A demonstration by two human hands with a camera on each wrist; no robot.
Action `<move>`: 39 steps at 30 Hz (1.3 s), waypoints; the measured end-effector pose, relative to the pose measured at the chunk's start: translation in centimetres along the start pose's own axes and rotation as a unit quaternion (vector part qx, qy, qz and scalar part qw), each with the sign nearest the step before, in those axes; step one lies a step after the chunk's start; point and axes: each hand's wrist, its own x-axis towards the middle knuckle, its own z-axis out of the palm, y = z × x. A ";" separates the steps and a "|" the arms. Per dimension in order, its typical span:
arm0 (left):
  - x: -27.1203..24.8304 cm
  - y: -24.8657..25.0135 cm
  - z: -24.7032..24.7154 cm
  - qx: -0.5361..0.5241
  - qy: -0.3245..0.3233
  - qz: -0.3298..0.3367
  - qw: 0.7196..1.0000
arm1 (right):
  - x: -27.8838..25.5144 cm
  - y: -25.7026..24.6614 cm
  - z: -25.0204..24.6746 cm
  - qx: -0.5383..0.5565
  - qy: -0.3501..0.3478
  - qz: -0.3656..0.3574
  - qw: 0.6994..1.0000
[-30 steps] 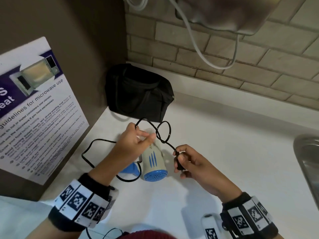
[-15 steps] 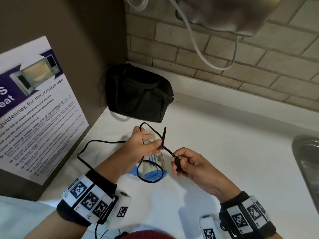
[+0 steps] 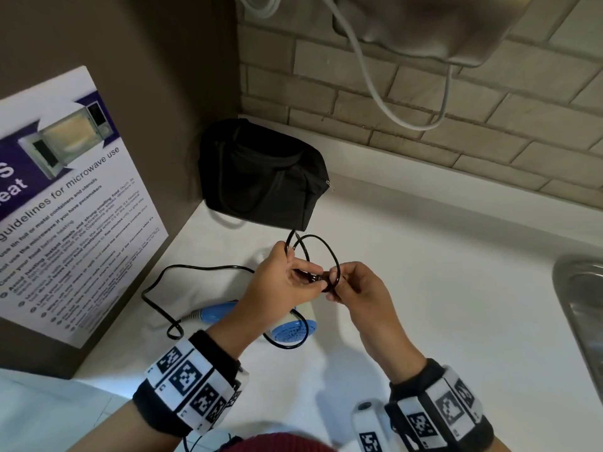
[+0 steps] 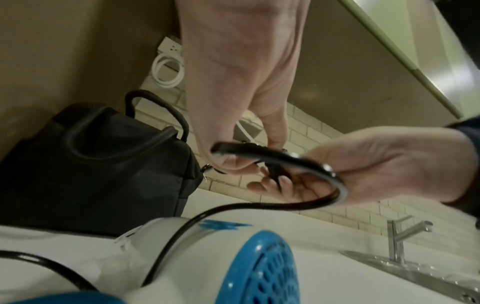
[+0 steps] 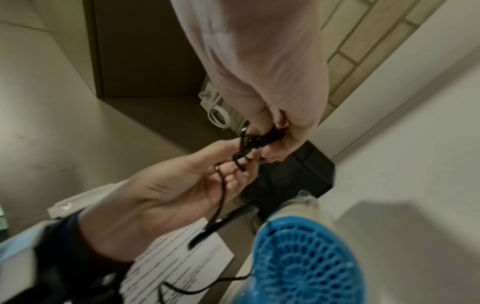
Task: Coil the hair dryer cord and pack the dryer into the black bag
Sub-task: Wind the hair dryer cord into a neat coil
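1. My left hand (image 3: 280, 282) and right hand (image 3: 355, 285) both pinch loops of the thin black cord (image 3: 321, 252).
2. The white-and-blue plastic hair dryer (image 3: 293, 327) lies on the white counter (image 3: 424, 305) beneath them.
3. The black fabric bag (image 3: 261, 177) sits in the corner, closed.

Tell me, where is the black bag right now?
In the head view the black bag sits on the white counter, tucked into the back left corner beside the brick wall, just behind the two hands and the hair dryer.
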 end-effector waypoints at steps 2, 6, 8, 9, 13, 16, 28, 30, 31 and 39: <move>0.0 -0.2 0.2 0.024 0.009 0.024 0.999 | -0.3 0.1 0.9 -0.002 0.009 0.000 1.000; -0.2 -0.2 0.0 0.069 0.031 0.033 0.997 | -0.9 -0.9 1.3 0.087 -0.002 0.020 0.996; -0.5 -0.3 -0.2 0.094 0.040 0.043 0.994 | -0.8 -1.2 1.0 0.059 -0.008 0.012 0.998; -0.5 -0.4 -0.3 0.100 0.044 0.046 0.993 | -0.7 -1.4 0.8 0.032 -0.006 0.011 0.999; -0.3 -0.6 -1.0 0.047 0.063 0.021 0.997 | -0.6 -1.7 0.2 0.009 -0.022 0.003 1.000; 0.0 -0.3 -2.0 -0.012 0.068 -0.004 0.998 | -0.4 -1.6 -0.7 -0.006 0.004 0.009 1.000; -1.4 1.5 -1.2 -0.010 0.027 0.046 0.999 | -1.1 -2.5 -0.5 -0.046 -0.035 -0.078 0.995; -1.4 2.3 -2.1 -0.015 0.064 0.040 0.997 | -0.9 -2.3 -2.1 -0.017 -0.009 -0.045 0.999; -1.2 2.5 -2.7 -0.019 0.084 0.024 0.996 | -0.9 -2.1 -3.2 -0.009 -0.003 -0.030 0.999; 0.4 0.3 -9.1 -0.005 0.100 0.007 0.995 | -1.4 2.6 -13.5 -0.403 0.099 0.012 0.910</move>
